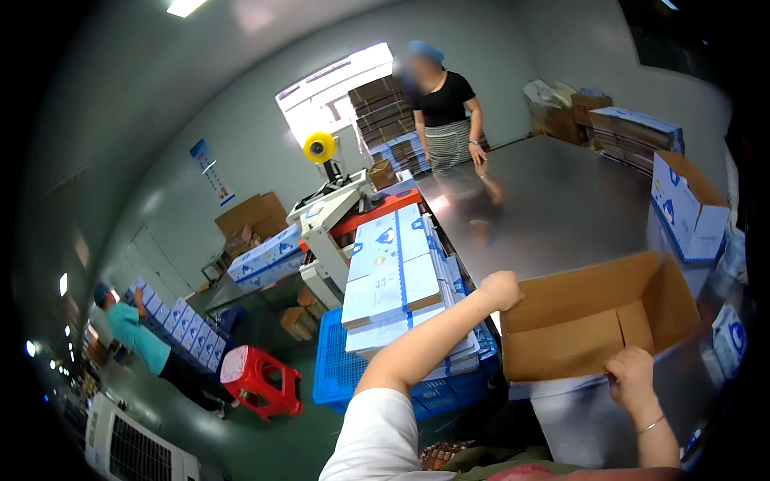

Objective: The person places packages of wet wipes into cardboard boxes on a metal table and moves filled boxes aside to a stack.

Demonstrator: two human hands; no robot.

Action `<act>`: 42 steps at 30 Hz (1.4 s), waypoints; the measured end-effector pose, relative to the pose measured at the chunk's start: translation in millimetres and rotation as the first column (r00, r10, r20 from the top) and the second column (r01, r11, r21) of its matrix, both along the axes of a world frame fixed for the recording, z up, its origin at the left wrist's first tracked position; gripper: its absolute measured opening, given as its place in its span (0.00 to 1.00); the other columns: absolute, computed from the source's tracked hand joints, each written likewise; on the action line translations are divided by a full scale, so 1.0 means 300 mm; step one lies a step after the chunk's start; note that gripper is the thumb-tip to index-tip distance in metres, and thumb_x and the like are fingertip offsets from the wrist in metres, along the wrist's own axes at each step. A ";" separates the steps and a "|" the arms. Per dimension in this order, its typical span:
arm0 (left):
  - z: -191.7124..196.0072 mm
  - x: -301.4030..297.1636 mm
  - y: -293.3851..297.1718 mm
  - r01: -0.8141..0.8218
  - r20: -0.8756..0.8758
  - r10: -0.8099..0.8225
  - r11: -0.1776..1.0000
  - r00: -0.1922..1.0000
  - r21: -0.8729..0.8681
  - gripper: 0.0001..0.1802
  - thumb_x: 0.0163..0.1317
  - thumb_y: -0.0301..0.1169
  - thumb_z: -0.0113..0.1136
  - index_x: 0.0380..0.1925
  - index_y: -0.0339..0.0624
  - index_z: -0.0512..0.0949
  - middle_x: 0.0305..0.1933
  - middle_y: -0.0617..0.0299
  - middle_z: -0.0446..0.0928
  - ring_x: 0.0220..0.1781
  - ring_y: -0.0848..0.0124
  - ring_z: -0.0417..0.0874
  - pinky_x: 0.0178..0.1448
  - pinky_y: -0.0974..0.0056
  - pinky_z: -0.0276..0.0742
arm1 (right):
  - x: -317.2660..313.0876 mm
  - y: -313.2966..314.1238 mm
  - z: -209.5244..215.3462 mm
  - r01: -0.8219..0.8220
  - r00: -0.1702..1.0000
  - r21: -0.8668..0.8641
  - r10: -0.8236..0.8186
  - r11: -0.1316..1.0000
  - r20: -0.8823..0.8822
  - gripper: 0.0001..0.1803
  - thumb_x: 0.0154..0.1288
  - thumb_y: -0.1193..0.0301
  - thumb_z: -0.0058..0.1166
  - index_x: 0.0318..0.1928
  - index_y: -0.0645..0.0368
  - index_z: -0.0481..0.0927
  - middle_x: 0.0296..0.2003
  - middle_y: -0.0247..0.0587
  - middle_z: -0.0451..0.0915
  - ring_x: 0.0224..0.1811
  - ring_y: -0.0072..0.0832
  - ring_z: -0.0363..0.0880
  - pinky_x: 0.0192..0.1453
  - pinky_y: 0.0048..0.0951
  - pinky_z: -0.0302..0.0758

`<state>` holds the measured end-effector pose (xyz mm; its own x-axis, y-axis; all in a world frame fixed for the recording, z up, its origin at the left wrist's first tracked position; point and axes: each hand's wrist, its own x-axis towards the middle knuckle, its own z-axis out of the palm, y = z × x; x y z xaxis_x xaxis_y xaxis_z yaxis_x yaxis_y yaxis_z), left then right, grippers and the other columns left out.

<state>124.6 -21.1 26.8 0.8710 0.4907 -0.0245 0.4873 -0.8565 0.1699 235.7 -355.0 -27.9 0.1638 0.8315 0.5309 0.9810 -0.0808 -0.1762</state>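
Note:
An empty cardboard box (553, 353), brown inside, lies tilted in front of me with its opening toward me. My left hand (502, 290) is closed on its far left edge. My right hand (630, 377) grips the near edge, where a white flap (573, 417) hangs down. Left of the box, flattened white and blue cartons (393, 272) are stacked on a blue plastic crate (337, 365). My left forearm passes over part of that stack.
A metal table (553, 192) extends ahead, with a person (449, 112) at its far side. At the right stands an open white box (682, 208). A tape machine (337, 208) is beyond the stack. A red stool (261, 381) and another person (148, 341) are at the left.

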 end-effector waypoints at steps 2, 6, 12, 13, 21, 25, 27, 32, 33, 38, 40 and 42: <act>-0.050 0.020 0.055 -0.042 -0.083 0.036 0.997 0.996 -0.067 0.21 0.58 0.42 0.58 0.28 0.30 0.82 0.36 0.42 0.82 0.43 0.53 0.85 0.47 0.53 0.80 | 0.006 -0.034 -0.136 0.019 0.994 0.141 -0.034 0.990 0.104 0.13 0.43 0.72 0.56 0.33 0.58 0.78 0.40 0.46 0.80 0.48 0.44 0.77 0.56 0.51 0.70; -0.012 0.122 0.064 -0.043 -0.286 0.014 0.995 0.958 -0.092 0.16 0.57 0.34 0.55 0.26 0.30 0.83 0.34 0.41 0.82 0.41 0.52 0.85 0.44 0.54 0.81 | -0.030 -0.056 -0.399 0.281 0.954 0.071 -0.286 0.957 0.085 0.31 0.48 0.70 0.61 0.56 0.60 0.70 0.63 0.58 0.64 0.68 0.56 0.58 0.70 0.69 0.48; -0.052 0.226 0.146 -0.313 -0.095 0.306 0.947 0.947 -0.075 0.15 0.53 0.27 0.51 0.36 0.34 0.84 0.44 0.43 0.82 0.48 0.52 0.84 0.53 0.57 0.79 | 0.058 0.198 -0.498 0.318 0.932 -0.118 -0.333 0.941 -0.146 0.52 0.43 0.65 0.69 0.66 0.70 0.55 0.70 0.69 0.43 0.74 0.63 0.35 0.74 0.65 0.37; -0.054 0.219 0.161 -0.357 -0.084 0.350 0.930 0.933 -0.089 0.15 0.54 0.27 0.51 0.37 0.34 0.83 0.45 0.43 0.82 0.49 0.51 0.83 0.54 0.57 0.79 | 0.074 0.230 -0.485 0.320 0.923 -0.127 -0.339 0.939 -0.182 0.52 0.43 0.64 0.69 0.66 0.71 0.54 0.70 0.70 0.43 0.74 0.64 0.35 0.75 0.63 0.38; -0.056 0.272 0.208 -0.216 -0.063 0.243 0.935 0.968 0.283 0.16 0.60 0.35 0.51 0.32 0.39 0.85 0.40 0.45 0.83 0.43 0.52 0.85 0.47 0.54 0.81 | 0.321 -0.065 -0.466 0.451 0.831 -0.270 -0.511 0.851 -0.220 0.44 0.50 0.61 0.64 0.66 0.65 0.63 0.69 0.60 0.55 0.74 0.52 0.49 0.76 0.50 0.45; -0.179 0.250 0.293 -0.236 0.033 0.234 0.956 0.972 0.177 0.15 0.59 0.40 0.59 0.32 0.38 0.84 0.38 0.46 0.83 0.38 0.53 0.85 0.42 0.53 0.81 | 0.312 -0.049 -0.481 0.473 0.845 -0.218 -0.510 0.854 -0.163 0.34 0.54 0.57 0.61 0.59 0.63 0.72 0.62 0.56 0.67 0.68 0.50 0.60 0.72 0.50 0.54; -0.204 0.219 0.413 -0.180 0.019 0.180 0.967 0.984 0.180 0.18 0.56 0.40 0.64 0.38 0.35 0.82 0.41 0.44 0.82 0.43 0.47 0.83 0.50 0.51 0.78 | 0.317 -0.027 -0.496 0.467 0.843 -0.228 -0.508 0.854 -0.177 0.34 0.58 0.56 0.58 0.61 0.63 0.71 0.64 0.57 0.65 0.71 0.48 0.57 0.75 0.49 0.49; -0.146 0.227 0.330 -0.205 0.120 0.212 0.977 0.970 -0.065 0.17 0.54 0.32 0.64 0.42 0.32 0.81 0.40 0.44 0.83 0.43 0.50 0.84 0.49 0.56 0.77 | 0.329 -0.076 -0.484 0.437 0.840 -0.224 -0.484 0.871 -0.246 0.33 0.62 0.56 0.56 0.63 0.62 0.69 0.66 0.56 0.62 0.73 0.47 0.53 0.76 0.49 0.45; -0.145 0.230 0.328 -0.212 0.119 0.219 0.975 0.969 -0.064 0.17 0.54 0.32 0.64 0.42 0.33 0.81 0.40 0.44 0.83 0.43 0.50 0.84 0.49 0.56 0.77 | 0.331 -0.080 -0.477 0.439 0.825 -0.232 -0.491 0.868 -0.279 0.33 0.61 0.56 0.56 0.62 0.61 0.69 0.66 0.56 0.62 0.73 0.47 0.52 0.76 0.49 0.45; -0.173 0.249 0.322 -0.282 0.012 0.282 0.956 0.959 0.083 0.19 0.56 0.38 0.63 0.44 0.38 0.79 0.44 0.46 0.82 0.49 0.51 0.82 0.52 0.52 0.77 | 0.342 -0.059 -0.477 0.424 0.808 -0.280 -0.500 0.861 -0.313 0.32 0.56 0.57 0.61 0.59 0.59 0.72 0.65 0.56 0.64 0.71 0.49 0.55 0.74 0.50 0.50; -0.140 0.262 0.271 -0.364 -0.014 0.367 0.927 0.930 0.086 0.16 0.58 0.37 0.58 0.41 0.37 0.81 0.43 0.46 0.83 0.46 0.51 0.84 0.49 0.52 0.79 | 0.342 -0.051 -0.462 0.416 0.818 -0.204 -0.463 0.886 -0.341 0.32 0.48 0.61 0.65 0.55 0.61 0.76 0.62 0.57 0.67 0.67 0.51 0.61 0.70 0.51 0.56; -0.103 0.266 0.240 -0.382 -0.033 0.393 0.908 0.919 0.170 0.14 0.57 0.32 0.53 0.32 0.35 0.84 0.37 0.44 0.83 0.41 0.52 0.86 0.44 0.53 0.82 | 0.330 -0.037 -0.458 0.426 0.828 -0.127 -0.443 0.896 -0.345 0.32 0.45 0.64 0.66 0.53 0.62 0.76 0.60 0.57 0.69 0.67 0.52 0.62 0.70 0.52 0.56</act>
<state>204.3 50.9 -4.0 0.6104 0.7915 0.0309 0.7917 -0.6108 0.0053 334.6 -366.2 -165.2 0.6839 0.6497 0.3319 0.7131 -0.4993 -0.4922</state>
